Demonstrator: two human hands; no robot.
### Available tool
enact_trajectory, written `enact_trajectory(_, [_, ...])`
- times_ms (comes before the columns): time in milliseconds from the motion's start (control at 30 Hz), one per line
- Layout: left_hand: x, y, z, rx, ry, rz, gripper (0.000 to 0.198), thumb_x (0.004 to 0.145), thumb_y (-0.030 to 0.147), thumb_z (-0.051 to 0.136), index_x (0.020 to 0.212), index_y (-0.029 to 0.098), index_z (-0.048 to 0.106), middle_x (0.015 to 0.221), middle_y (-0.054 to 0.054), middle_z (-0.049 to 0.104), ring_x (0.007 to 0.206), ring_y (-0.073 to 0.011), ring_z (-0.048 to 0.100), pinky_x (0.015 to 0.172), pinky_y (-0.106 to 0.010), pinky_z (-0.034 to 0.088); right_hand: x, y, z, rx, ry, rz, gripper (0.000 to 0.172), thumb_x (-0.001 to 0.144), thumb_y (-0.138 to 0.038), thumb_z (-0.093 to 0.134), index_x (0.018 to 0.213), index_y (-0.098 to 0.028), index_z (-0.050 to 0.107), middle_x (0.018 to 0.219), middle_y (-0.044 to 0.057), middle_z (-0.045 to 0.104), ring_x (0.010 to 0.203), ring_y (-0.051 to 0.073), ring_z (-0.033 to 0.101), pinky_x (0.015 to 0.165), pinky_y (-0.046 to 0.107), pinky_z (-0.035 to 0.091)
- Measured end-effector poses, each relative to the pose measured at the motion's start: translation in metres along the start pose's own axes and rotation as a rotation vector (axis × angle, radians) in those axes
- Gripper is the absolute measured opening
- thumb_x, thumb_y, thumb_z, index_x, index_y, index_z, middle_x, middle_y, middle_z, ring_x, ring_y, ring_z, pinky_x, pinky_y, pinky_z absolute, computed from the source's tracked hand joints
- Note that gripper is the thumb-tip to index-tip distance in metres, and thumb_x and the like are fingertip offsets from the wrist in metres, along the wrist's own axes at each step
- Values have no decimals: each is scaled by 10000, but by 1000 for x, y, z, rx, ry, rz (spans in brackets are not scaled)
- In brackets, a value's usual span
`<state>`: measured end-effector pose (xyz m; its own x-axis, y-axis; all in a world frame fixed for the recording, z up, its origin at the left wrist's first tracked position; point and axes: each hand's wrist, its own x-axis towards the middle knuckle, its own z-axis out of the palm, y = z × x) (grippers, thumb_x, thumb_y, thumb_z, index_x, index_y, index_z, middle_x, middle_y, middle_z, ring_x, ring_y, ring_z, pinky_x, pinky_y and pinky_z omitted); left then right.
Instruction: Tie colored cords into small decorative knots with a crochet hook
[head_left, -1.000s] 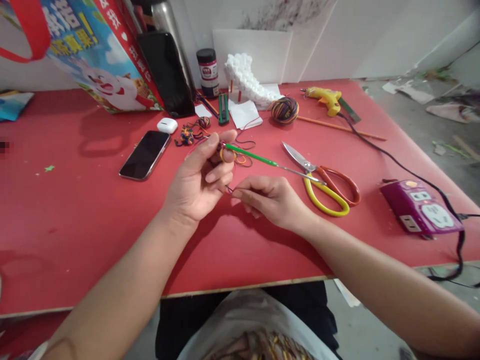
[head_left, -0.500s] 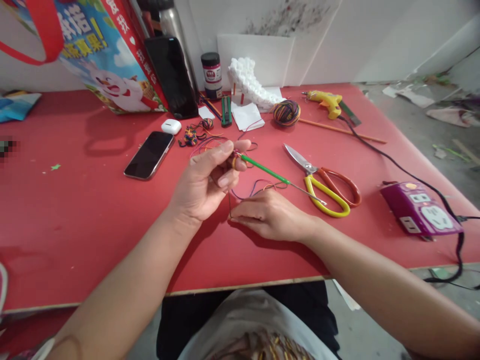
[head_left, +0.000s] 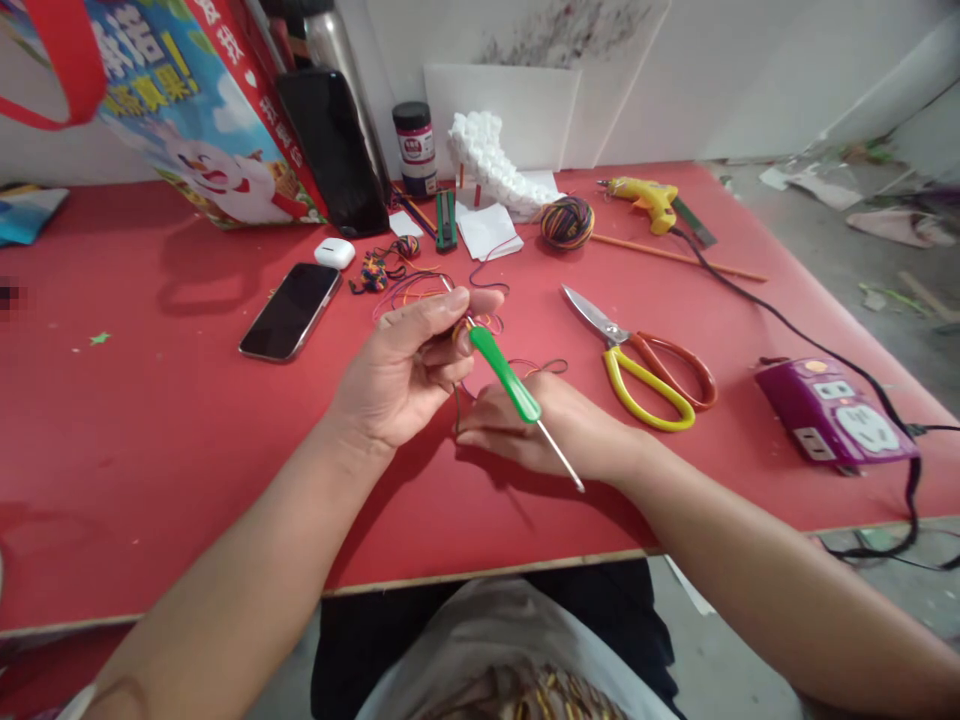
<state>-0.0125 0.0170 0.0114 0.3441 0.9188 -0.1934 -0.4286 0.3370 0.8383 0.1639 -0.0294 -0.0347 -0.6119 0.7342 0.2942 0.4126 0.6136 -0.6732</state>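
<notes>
A green-handled crochet hook (head_left: 506, 375) slants down to the right from the fingers of my left hand (head_left: 409, 370), its metal end over my right wrist. The hook's other tip shows just above my left thumb. A bit of multicoloured yarn work is pinched there, mostly hidden by the fingers. My right hand (head_left: 536, 425) is low over the table, fingertips pressed together on a strand that runs up to my left hand. Loose yarn (head_left: 412, 285) lies in loops behind my hands, and a multicoloured yarn ball (head_left: 567, 222) sits farther back.
Scissors (head_left: 637, 365) and a purple power socket (head_left: 840, 412) lie to the right, with a yellow glue gun (head_left: 646, 200) behind. A phone (head_left: 291, 312) and white earphone case (head_left: 334, 253) are left. A jar (head_left: 415, 150), cutter (head_left: 446, 221) and white folded-paper piece (head_left: 495, 165) stand or lie at the back.
The crochet hook has swung and turned, its lower end moving down and left, and its wide green handle now faces the view. Both hands stay nearly in place. The view has shifted slightly.
</notes>
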Motion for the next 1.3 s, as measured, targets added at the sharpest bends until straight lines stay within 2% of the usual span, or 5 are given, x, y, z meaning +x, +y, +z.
enact_trajectory(167, [-2,-5,2,58,-21,65,107,850,279,836,806,181,834,621,2,665,506,-58,527,426,-168,339,0,-2,-6,106,540,70,586,857,-487,883,1326,-249,623,982,14,708,583,108,562,538,269,471])
enact_trajectory(267, [-2,-10,3,74,-35,68,110,836,277,859,778,190,826,628,-2,674,529,-76,559,446,-183,374,-2,-5,-1,83,651,3,475,953,-332,792,1381,-343,586,948,15,685,630,154,616,548,316,508])
enact_trajectory(833, [-5,-9,5,-5,-166,-34,200,853,289,870,984,142,834,572,6,628,469,-44,471,403,-143,278,4,-11,-10,-58,665,-224,249,966,-102,699,1163,-253,681,972,61,787,858,222,766,762,398,660])
enact_trajectory(1133, [-8,-8,2,-3,-221,-34,699,790,253,929,1441,261,674,569,43,649,507,-81,569,465,-141,370,1,-12,-12,-76,662,-186,261,990,-150,708,1206,-295,680,1005,61,796,896,233,770,757,379,661])
enact_trajectory(1300, [-7,-9,3,-18,-244,-38,524,773,249,942,1271,251,781,551,36,641,480,-70,523,440,-147,332,2,-10,-11,-67,664,-238,261,979,-103,689,1206,-231,683,987,79,777,906,215,762,770,349,659])
